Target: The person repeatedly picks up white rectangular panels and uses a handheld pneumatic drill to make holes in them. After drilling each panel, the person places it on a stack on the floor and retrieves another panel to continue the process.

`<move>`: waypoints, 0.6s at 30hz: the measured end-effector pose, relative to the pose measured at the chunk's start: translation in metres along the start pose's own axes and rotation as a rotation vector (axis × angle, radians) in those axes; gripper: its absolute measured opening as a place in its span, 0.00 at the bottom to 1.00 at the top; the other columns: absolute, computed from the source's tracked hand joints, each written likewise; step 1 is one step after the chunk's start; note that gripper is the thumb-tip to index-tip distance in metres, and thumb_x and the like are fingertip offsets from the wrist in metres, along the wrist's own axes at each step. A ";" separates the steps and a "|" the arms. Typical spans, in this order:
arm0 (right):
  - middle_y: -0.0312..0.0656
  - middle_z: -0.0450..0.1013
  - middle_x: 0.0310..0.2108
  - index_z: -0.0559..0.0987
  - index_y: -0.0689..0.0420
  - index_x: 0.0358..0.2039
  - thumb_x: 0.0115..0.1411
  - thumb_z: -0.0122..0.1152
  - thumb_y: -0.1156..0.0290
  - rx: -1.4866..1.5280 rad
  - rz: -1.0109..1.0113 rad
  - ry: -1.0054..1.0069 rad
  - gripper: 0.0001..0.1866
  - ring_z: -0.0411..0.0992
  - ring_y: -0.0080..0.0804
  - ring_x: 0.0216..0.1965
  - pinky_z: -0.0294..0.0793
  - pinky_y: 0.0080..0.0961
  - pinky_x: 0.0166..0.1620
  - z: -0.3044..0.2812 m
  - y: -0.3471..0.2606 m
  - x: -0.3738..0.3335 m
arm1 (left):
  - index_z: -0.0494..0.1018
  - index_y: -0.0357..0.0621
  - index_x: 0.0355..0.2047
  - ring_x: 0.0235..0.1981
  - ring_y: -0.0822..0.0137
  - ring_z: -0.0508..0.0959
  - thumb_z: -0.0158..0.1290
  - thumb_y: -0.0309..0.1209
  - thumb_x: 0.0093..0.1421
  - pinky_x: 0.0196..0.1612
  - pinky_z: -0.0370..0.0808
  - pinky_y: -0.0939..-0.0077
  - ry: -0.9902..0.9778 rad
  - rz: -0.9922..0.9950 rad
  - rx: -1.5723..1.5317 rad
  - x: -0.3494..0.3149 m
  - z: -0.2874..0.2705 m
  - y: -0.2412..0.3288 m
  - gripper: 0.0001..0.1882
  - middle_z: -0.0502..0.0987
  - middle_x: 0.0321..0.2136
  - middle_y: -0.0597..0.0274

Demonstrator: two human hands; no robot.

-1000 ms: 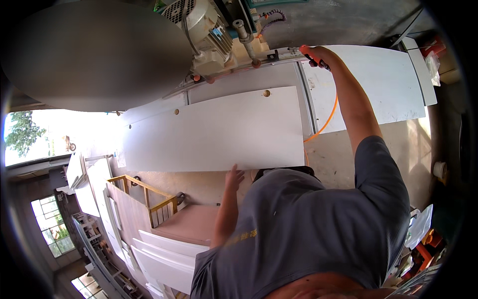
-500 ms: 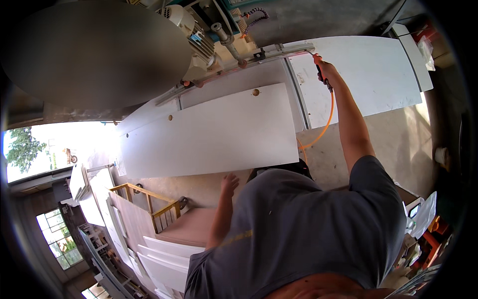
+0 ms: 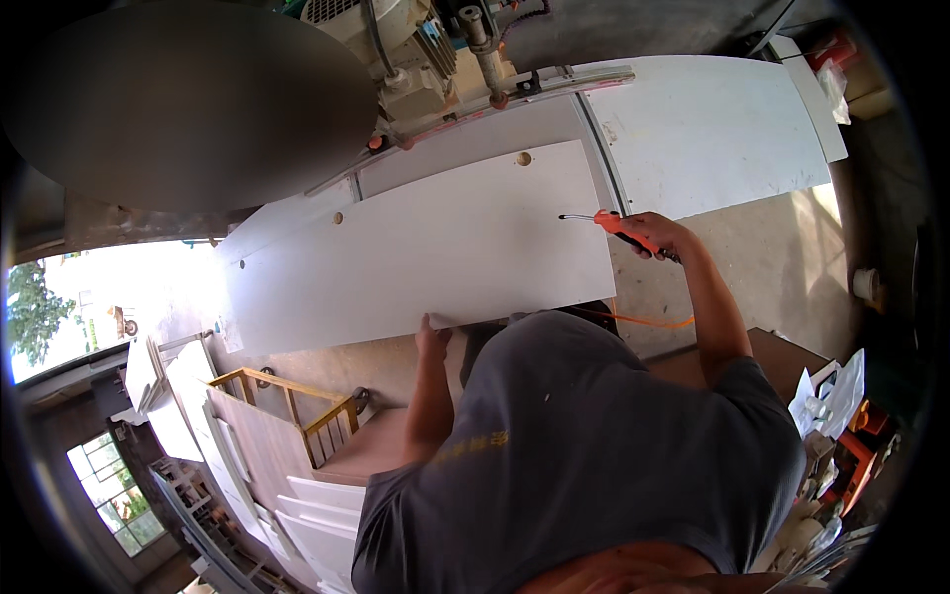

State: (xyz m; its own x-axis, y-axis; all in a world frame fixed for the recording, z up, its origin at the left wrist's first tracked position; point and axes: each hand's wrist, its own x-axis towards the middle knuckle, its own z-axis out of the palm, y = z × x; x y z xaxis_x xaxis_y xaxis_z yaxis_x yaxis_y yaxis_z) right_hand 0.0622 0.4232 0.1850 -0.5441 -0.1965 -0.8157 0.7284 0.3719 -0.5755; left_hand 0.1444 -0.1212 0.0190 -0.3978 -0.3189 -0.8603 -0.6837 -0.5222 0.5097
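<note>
In my right hand [image 3: 655, 238] is an orange and black air blow gun [image 3: 625, 232], my fingers wrapped round its body. Its thin bent nozzle points left, above the right end of a long white panel [image 3: 426, 257]. An orange hose [image 3: 643, 320] hangs below the gun. Round holes in the panel show brown inner edges, two larger and one small at the far left. My left hand [image 3: 432, 338] is at the panel's near edge, one digit on top and the other fingers curled at the edge, partly hidden.
The panel lies over a machine table [image 3: 712, 129] with a metal rail [image 3: 584, 81] along its far side. Machine parts with a motor [image 3: 396, 49] stand behind. At lower left are a cart with a yellow frame [image 3: 287, 391] and stacked white boards [image 3: 317, 520]. A dark blurred shape covers the upper left.
My right hand has brought the blow gun back from the far rail, nearer and over the panel's right end. My left hand has moved up to the panel's near edge.
</note>
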 end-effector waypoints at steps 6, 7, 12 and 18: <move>0.33 0.68 0.18 0.73 0.53 0.48 0.64 0.44 0.47 0.001 0.101 0.350 0.25 0.65 0.18 0.14 0.59 0.18 0.13 0.080 -0.011 -0.024 | 0.65 0.42 0.53 0.45 0.57 0.74 0.51 0.44 0.61 0.42 0.76 0.62 0.038 0.132 -0.278 0.071 -0.092 0.061 0.25 0.72 0.46 0.57; 0.32 0.66 0.17 0.73 0.54 0.49 0.63 0.45 0.45 0.066 0.019 0.668 0.26 0.64 0.17 0.14 0.59 0.18 0.13 0.096 -0.017 -0.003 | 0.65 0.42 0.53 0.45 0.57 0.74 0.52 0.44 0.60 0.43 0.76 0.62 0.035 0.181 -0.314 0.088 -0.114 0.073 0.26 0.71 0.48 0.58; 0.30 0.65 0.16 0.72 0.53 0.48 0.64 0.43 0.46 0.160 -0.054 0.758 0.24 0.64 0.16 0.14 0.58 0.16 0.13 0.157 -0.100 0.058 | 0.65 0.44 0.54 0.51 0.59 0.70 0.53 0.46 0.59 0.53 0.70 0.62 -0.050 0.179 -0.449 0.134 -0.198 0.154 0.27 0.69 0.52 0.61; 0.33 0.69 0.17 0.73 0.52 0.48 0.64 0.45 0.47 -0.202 0.238 0.213 0.24 0.66 0.17 0.15 0.57 0.13 0.13 0.250 -0.203 0.037 | 0.66 0.38 0.52 0.51 0.62 0.71 0.53 0.46 0.60 0.54 0.70 0.68 -0.029 0.240 -0.461 0.139 -0.225 0.176 0.28 0.71 0.51 0.59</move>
State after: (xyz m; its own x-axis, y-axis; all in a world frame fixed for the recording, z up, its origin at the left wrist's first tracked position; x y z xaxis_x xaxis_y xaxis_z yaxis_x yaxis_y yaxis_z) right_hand -0.0019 0.1139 0.2574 -0.4598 0.1019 -0.8822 0.7593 0.5603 -0.3310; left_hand 0.1063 -0.4357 -0.0085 -0.5315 -0.4535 -0.7154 -0.2337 -0.7333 0.6385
